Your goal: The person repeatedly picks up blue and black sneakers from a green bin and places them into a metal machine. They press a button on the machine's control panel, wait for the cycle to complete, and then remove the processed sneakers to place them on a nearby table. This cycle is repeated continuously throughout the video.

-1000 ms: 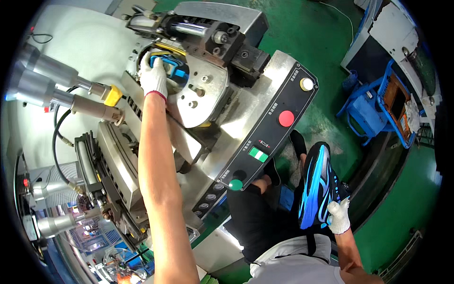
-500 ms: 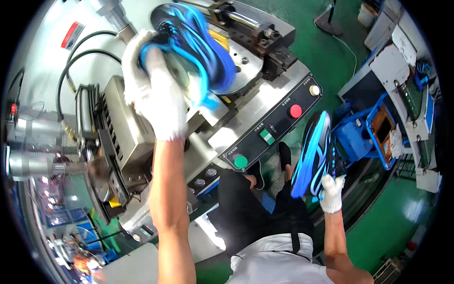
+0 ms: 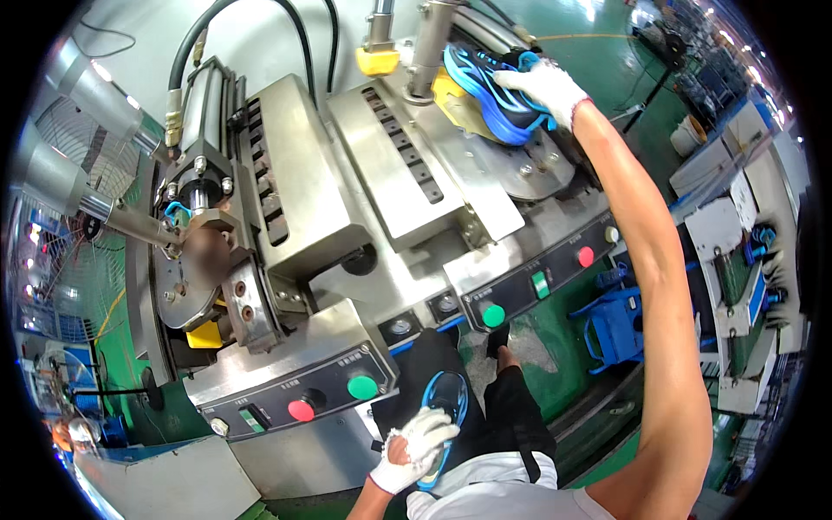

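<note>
Right hand (image 3: 552,89) in a pinch on the blue-black shoe (image 3: 488,91) to its left.

My left grip (image 3: 420,444) covers part of the lower shoe (image 3: 445,390), hiding the surface beneath; my right grip (image 3: 548,89) hides part of the upper shoe (image 3: 488,94), and I cannot make out all of its fingers. The bottom edge cuts off my left forearm (image 3: 370,504), the top edge two black hoses (image 3: 305,52). A brown patch (image 3: 206,257) is blurred; lettering on the control panel (image 3: 329,394) is too small to read.
</note>
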### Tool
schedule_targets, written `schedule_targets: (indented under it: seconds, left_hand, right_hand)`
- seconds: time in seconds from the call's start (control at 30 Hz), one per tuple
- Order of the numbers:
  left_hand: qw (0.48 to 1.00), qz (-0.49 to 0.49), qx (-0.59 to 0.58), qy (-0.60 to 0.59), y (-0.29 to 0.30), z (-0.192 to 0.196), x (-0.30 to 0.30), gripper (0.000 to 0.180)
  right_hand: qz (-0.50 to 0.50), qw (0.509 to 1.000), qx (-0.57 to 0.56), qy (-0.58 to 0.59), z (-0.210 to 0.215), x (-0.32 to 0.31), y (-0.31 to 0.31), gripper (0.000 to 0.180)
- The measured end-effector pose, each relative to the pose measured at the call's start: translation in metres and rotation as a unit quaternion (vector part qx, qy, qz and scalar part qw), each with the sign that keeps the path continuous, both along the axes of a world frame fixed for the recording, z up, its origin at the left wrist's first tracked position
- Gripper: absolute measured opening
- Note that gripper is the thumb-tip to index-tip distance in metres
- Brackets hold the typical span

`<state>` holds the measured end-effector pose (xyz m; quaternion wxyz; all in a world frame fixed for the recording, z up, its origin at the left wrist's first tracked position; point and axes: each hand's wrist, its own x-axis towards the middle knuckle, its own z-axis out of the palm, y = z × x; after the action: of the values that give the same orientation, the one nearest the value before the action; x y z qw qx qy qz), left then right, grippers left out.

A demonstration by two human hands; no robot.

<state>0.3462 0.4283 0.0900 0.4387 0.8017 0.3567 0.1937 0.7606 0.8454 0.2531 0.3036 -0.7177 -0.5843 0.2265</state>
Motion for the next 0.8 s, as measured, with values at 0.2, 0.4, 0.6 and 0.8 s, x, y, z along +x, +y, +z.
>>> schedule_targets:
  seconds: [0.2,0.4,0.6,0.8]
  left_hand:
    - [0.996,0.04,-0.043,-0.06,0.012,-0.006,-0.011,0.044]
    - [0.998,-0.008,-0.041,-0.047,0.013,-0.014,-0.002,0.042]
    - [0.994,0.035,-0.027,-0.098,0.006,-0.022,-0.01,0.044]
    - [0.992,0.033,-0.029,-0.121,-0.002,-0.026,0.001,0.039]
  right_hand:
    - [0.037,0.96,-0.011,-0.278,-0.091,-0.03,0.089,0.078]
    - [0.035,0.962,-0.064,-0.265,-0.088,-0.029,0.081,0.074]
    - [0.068,0.971,0.229,-0.021,-0.072,-0.1,-0.115,0.074]
    - [0.167,0.971,0.06,-0.159,-0.148,-0.152,-0.291,0.098]
